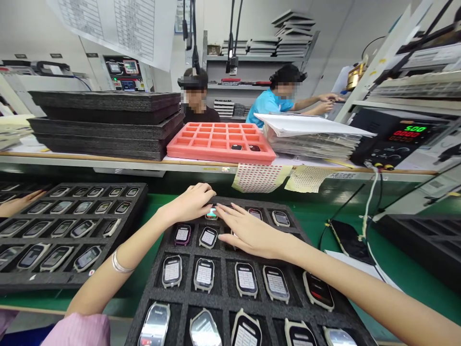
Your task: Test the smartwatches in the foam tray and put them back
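A black foam tray (223,300) lies in front of me with several small watch-like devices in its pockets. Both hands reach to its far row. My left hand (192,202) is curled, fingertips pinched on a small lit device (212,213) in that row. My right hand (248,230) lies flat over the tray, fingers stretched out, their tips touching the same device. Devices with lit screens (204,275) fill the nearer rows.
A second black foam tray (139,199) of devices lies at left, with another person's hand (16,204) at its edge. On the shelf behind stand stacked black foam trays (108,122), an orange compartment tray (219,142), a paper stack (306,134) and a power supply (396,139). Two people sit beyond.
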`<state>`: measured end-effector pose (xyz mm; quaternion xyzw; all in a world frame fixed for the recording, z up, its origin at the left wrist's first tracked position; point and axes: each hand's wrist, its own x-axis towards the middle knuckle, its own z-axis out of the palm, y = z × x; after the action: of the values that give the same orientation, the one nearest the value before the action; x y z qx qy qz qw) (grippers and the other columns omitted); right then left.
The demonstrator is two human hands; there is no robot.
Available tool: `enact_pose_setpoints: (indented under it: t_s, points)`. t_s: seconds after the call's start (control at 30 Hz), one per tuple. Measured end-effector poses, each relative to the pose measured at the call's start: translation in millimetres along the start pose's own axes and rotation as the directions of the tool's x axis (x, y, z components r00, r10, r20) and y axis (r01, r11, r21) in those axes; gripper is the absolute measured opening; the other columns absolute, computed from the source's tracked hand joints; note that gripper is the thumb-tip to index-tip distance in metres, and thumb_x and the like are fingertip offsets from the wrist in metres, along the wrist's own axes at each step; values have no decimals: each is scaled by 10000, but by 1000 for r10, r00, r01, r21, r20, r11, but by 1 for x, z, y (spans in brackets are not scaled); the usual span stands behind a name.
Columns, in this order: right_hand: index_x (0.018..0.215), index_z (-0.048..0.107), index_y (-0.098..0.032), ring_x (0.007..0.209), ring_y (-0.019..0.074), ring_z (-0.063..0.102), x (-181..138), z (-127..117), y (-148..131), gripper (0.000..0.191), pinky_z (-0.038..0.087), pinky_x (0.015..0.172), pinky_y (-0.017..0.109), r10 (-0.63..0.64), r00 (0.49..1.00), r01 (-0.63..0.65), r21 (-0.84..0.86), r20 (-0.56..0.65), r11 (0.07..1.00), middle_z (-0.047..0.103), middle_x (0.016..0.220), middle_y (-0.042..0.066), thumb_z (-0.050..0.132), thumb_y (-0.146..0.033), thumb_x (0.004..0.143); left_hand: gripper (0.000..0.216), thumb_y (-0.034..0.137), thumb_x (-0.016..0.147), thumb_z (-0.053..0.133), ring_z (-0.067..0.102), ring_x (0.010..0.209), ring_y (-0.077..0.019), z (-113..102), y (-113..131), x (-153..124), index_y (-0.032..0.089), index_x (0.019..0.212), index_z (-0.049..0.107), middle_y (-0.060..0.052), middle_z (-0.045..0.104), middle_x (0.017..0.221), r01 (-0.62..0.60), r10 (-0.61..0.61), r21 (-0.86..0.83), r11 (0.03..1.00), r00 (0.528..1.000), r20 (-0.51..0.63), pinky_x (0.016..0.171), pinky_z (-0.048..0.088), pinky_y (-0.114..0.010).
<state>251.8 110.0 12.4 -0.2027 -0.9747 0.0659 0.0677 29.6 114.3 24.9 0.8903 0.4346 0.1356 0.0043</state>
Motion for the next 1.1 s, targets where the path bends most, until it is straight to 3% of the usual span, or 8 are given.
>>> enact_pose_setpoints:
  t_s: [0.2,0.37,0.47,0.6,0.67,0.9,1.1]
  points:
    - [1441,292,-72,1390,252,217,-8,-15,13,590,200,1141,476,33,997,-32,11,-65,999,331,1463,169,308,-457,993,295,216,885,449,525,1027,-270,-3,1,2,125,1155,524,-141,541,1143,-2,0,43,999,999,37,856,450,-407]
    - [1433,295,-40,1392,261,204,-8,-8,12,607,196,1140,463,43,999,-43,-12,1,999,282,1482,185,306,-457,991,262,215,883,451,535,1003,-264,-6,7,11,139,1118,541,-126,555,1103,-19,12,91,996,997,72,821,451,-380]
    - [1415,321,-26,1361,280,275,-10,-11,15,576,231,1119,459,33,999,-32,-58,13,998,340,1452,203,386,-395,978,259,184,887,424,532,995,-269,-9,12,16,137,1110,546,-126,560,1076,-28,17,132,991,996,88,805,447,-378]
    - [1233,553,-96,1109,289,519,-24,-27,39,353,406,956,442,126,991,-122,-101,41,987,594,1157,164,511,-240,913,241,197,867,473,530,967,-274,-5,22,25,137,1080,569,-124,568,1033,-61,40,166,984,991,127,788,444,-377]
    - [1105,636,-110,989,289,564,-32,-34,53,263,453,860,423,175,982,-167,-111,64,980,626,1015,148,541,-222,887,230,232,850,524,532,969,-277,1,28,33,136,1049,587,-126,573,1030,-87,60,170,982,986,158,795,442,-377]
    - [1077,673,-128,906,280,591,-39,-39,71,320,459,765,352,246,961,-232,-115,128,966,651,970,128,667,-283,797,214,254,752,674,558,967,-335,20,45,60,92,888,643,-191,605,1014,-76,27,175,982,962,271,766,471,-424]
    - [765,716,-133,826,313,596,-28,-32,70,173,420,689,351,312,948,-308,-69,66,949,661,771,112,741,-284,684,242,211,665,758,555,980,-365,28,41,66,102,836,626,-192,606,982,24,-44,84,996,970,239,770,476,-452]
